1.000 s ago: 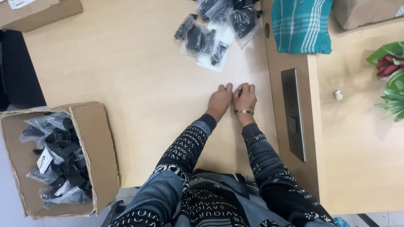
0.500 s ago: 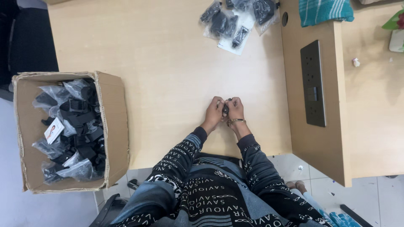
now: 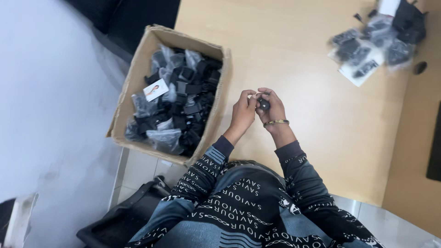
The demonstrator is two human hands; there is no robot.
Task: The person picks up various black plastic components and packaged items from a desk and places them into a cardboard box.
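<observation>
Both of my hands are raised together above the light wooden desk. My left hand and my right hand pinch a small black part between their fingertips. A gold bangle circles my right wrist. To the left of my hands, a cardboard box overhangs the desk's edge and holds several black parts in clear bags, with a small card on top.
More bagged black parts with a white sheet lie at the desk's far right. A round cable hole and a dark panel sit on the right. Below left are a pale floor and a black chair base.
The view has swung left and tilted. My hands left the desk surface and came up holding the small black part. The box now lies closer to my hands.
</observation>
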